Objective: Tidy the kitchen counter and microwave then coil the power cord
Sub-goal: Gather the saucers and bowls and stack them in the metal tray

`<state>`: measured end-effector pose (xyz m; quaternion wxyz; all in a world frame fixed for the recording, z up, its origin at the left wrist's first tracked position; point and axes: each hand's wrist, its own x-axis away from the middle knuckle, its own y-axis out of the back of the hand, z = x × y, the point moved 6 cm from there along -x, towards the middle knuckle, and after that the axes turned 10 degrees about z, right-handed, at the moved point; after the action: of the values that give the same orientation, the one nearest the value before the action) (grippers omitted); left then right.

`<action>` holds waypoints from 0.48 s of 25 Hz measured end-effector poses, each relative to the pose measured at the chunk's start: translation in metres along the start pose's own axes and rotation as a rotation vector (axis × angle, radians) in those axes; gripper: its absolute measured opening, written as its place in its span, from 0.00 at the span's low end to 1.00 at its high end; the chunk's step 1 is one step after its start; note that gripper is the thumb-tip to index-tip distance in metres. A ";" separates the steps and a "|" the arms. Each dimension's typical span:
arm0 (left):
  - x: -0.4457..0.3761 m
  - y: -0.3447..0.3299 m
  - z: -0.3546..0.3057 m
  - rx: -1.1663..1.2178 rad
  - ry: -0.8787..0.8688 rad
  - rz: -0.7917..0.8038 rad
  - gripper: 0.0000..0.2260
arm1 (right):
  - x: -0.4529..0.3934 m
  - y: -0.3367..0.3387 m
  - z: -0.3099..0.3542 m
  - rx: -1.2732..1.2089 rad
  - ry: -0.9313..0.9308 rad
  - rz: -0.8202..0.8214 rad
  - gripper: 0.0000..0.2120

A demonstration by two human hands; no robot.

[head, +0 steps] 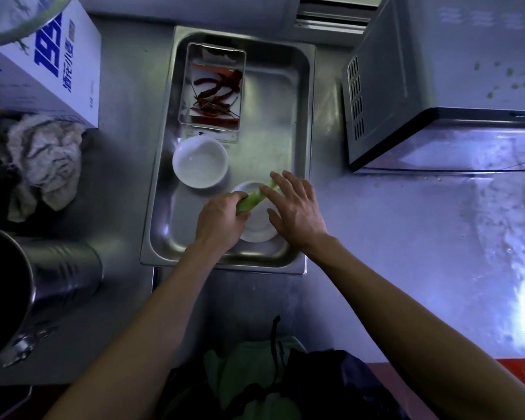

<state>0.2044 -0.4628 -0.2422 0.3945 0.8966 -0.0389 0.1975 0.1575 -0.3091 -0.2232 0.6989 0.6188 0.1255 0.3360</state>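
Observation:
A steel tray [300, 116] lies on the counter in the middle. In it are a clear box of dried red chillies [214, 86], a white bowl [200, 161] and a second white bowl [259, 228] nearer me. My left hand [220, 221] grips a pale green vegetable stalk [256, 197] over that nearer bowl. My right hand [294, 207] is spread, its straight fingers lying against the stalk's far end. The microwave [437, 86] stands at the right with green bits on its top. No power cord is visible.
A white carton with blue print [47, 60] sits at the back left, a crumpled cloth [44, 165] below it. A large metal pot [28, 286] stands at the left edge. The counter [406, 237] to the right looks wet.

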 end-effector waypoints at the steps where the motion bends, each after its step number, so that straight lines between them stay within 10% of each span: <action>1: -0.002 -0.002 0.000 -0.008 0.004 0.001 0.15 | -0.002 -0.002 -0.001 0.005 0.001 0.018 0.24; 12: -0.008 -0.017 -0.005 -0.107 -0.112 0.068 0.16 | -0.010 -0.025 0.007 0.071 0.015 0.212 0.25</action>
<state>0.1994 -0.4480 -0.2542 0.4322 0.8820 -0.1017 0.1577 0.1627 -0.3210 -0.2478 0.6361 0.6505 0.0767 0.4079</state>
